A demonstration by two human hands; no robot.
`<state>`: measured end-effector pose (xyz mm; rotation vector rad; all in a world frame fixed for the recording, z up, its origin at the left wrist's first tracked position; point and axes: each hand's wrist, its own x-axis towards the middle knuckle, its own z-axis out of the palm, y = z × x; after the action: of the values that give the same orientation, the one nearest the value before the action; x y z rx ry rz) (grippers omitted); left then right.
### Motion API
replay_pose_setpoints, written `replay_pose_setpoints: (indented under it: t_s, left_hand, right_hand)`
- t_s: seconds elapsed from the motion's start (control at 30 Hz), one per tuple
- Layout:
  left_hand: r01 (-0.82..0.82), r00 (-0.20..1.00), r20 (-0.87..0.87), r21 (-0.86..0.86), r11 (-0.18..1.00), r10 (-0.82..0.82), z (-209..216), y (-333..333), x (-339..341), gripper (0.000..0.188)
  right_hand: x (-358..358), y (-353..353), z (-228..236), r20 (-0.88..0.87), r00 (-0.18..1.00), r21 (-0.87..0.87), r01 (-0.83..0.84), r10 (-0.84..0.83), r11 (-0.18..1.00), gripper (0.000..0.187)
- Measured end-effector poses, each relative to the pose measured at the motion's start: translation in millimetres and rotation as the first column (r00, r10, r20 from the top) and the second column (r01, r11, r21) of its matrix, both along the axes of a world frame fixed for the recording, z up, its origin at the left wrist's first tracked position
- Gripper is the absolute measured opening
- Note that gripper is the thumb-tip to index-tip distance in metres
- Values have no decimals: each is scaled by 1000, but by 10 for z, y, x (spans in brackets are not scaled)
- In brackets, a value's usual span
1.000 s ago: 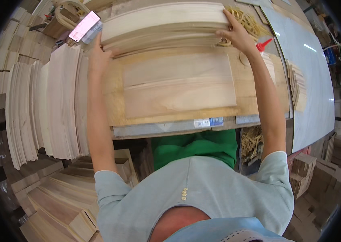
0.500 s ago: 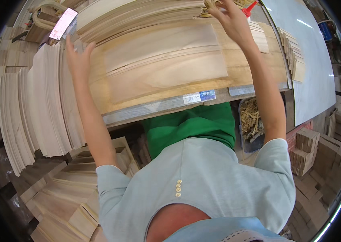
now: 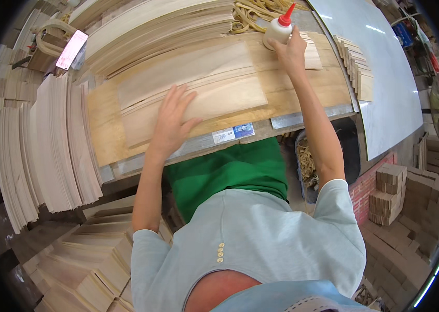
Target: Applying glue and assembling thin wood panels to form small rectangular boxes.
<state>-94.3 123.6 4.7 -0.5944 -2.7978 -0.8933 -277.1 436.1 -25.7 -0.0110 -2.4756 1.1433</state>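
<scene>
Two thin pale wood panels (image 3: 219, 93) lie one behind the other on a yellowish board (image 3: 102, 112) on the bench, with narrow strips along the seam between them. My left hand (image 3: 171, 122) rests on the nearer panel, fingers spread, its tips by that seam. At the back right my right hand (image 3: 290, 52) is closed around a white squeeze bottle (image 3: 277, 34) with a red pointed cap, which stands upright with a slight tilt. Small thin wood pieces (image 3: 312, 54) lie just right of that hand.
Stacked long boards (image 3: 162, 36) line the bench's back; yellowish rubber bands (image 3: 253, 15) lie beside them. A phone (image 3: 71, 49) is at the far left above upright-looking board stacks (image 3: 56, 145). A grey sheet (image 3: 391, 88) and a row of wood blocks (image 3: 354, 67) are right.
My left hand has come from the far left onto the nearer panel. My right hand has left the rubber bands and taken hold of the squeeze bottle.
</scene>
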Motion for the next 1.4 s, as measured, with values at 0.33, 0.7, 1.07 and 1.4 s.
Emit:
replay_pose_setpoints:
  t_s: [0.33, 0.7, 1.07, 1.4]
  left_hand:
    - [-125, 992, 32, 143, 982, 121, 79, 18, 181, 58]
    - [-356, 876, 429, 883, 306, -218, 231, 486, -44, 59]
    - [-255, 961, 245, 964, -76, -125, 92, 381, -119, 66]
    - [-277, 923, 268, -38, 960, 277, -86, -1691, 122, 105]
  right_hand:
    - [214, -172, 278, -36, 988, -275, -153, 148, 949, 65]
    - [1379, -815, 796, 288, 598, -85, -762, 748, 642, 76]
    - [1495, -1538, 310, -191, 771, -981, -161, 608, -105, 56]
    - [939, -1471, 465, -83, 720, -996, -78, 689, -38, 52]
